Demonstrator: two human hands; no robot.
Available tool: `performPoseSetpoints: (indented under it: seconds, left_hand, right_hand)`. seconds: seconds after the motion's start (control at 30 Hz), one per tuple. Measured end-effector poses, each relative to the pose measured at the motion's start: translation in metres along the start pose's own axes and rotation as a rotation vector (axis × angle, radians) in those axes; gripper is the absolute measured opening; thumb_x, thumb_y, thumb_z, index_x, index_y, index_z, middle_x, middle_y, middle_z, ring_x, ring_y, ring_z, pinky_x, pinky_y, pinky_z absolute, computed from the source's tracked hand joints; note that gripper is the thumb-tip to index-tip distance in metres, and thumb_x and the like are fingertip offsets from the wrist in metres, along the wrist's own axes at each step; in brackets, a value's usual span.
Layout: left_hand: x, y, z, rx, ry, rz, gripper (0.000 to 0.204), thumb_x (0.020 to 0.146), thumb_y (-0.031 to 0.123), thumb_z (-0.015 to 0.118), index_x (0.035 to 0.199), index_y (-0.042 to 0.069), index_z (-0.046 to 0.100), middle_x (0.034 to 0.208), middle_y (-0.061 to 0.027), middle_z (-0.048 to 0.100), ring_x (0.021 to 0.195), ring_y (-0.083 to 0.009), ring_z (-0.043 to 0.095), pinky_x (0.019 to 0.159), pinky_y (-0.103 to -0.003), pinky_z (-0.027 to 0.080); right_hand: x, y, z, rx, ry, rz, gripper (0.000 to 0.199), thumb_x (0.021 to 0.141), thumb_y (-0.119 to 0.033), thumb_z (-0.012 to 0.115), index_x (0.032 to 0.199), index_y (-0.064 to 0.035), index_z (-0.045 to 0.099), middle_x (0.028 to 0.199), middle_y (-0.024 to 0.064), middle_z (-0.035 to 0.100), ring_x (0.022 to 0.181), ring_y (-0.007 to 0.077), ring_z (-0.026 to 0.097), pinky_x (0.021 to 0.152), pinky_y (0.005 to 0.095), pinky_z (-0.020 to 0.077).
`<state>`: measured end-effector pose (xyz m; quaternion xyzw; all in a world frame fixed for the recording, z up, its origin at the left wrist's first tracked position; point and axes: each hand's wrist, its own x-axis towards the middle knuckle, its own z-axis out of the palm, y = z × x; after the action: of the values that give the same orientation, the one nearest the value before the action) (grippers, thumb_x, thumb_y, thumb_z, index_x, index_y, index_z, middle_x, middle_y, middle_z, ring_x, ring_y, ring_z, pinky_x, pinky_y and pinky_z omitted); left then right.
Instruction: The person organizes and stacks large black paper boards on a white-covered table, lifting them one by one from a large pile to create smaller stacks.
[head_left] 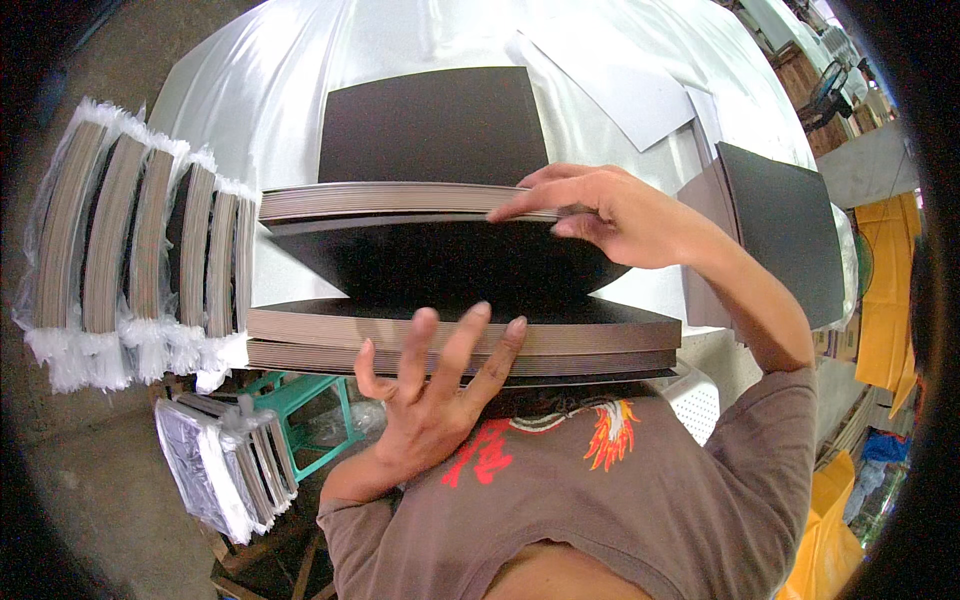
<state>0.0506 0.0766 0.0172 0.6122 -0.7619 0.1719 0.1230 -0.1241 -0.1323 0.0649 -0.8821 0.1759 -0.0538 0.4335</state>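
Boards: upper stack point(385, 200) of grey-edged boards across the middle of the frame, black sheet point(440, 250) sloping just below it; lower stack point(460, 335), black on top, at centre.
Left hand: point(440, 400) lower centre, fingers spread wide in front of lower stack's near edge; contact, can't tell.
Right hand: point(625, 215) right of centre, fingers partly bent at upper stack's right end, index finger along its edge; firm grip or light touch, can't tell.
Black board: point(430, 125) upper centre, flat, behind upper stack.
Right-side pile: point(785, 235) black-topped, right of frame, beyond the right forearm.
White sheet: point(610, 90) upper right, on white table cover point(270, 90).
Wrapped bundles: point(140, 230) row at left, clear plastic; more, lower left, near green stool point(305, 415).
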Motion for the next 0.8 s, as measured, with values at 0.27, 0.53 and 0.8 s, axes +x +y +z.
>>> performPoseSetpoints:
  seconds: [0.27,0.53,0.8]
  left_hand:
    - [0.006,0.003,-0.01,-0.023,-0.084,-0.004,0.037,0.089,0.028,0.045,0.125,0.034,0.054,0.138,0.004,0.046,0.13,-0.0358,0.034,0.093,-0.054,0.012]
    - [0.006,0.002,-0.003,-0.064,-0.014,-0.039,0.038,0.087,0.028,0.049,0.124,0.036,0.054,0.14,0.0031,0.044,0.133,-0.0368,0.028,0.095,-0.055,0.014]
    - [0.003,-0.003,-0.005,0.083,0.02,0.072,0.038,0.087,0.03,0.051,0.124,0.035,0.055,0.138,0.0079,0.045,0.132,-0.0295,0.031,0.093,-0.054,0.015]
  right_hand:
    - [-0.005,-0.003,0.005,-0.135,0.053,-0.01,0.052,0.071,-0.027,0.071,0.118,-0.0057,0.058,0.124,0.0246,0.049,0.114,0.0367,0.049,0.094,0.0395,0.0413]
    - [-0.006,-0.005,0.002,-0.177,0.036,-0.022,0.068,0.062,-0.03,0.078,0.121,-0.007,0.055,0.122,0.023,0.05,0.114,0.0372,0.049,0.096,0.0414,0.0394]
    - [-0.005,-0.001,-0.002,0.001,-0.028,0.058,0.035,0.076,-0.01,0.067,0.112,-0.0096,0.063,0.125,0.0204,0.049,0.117,0.0328,0.048,0.098,0.0394,0.0377]
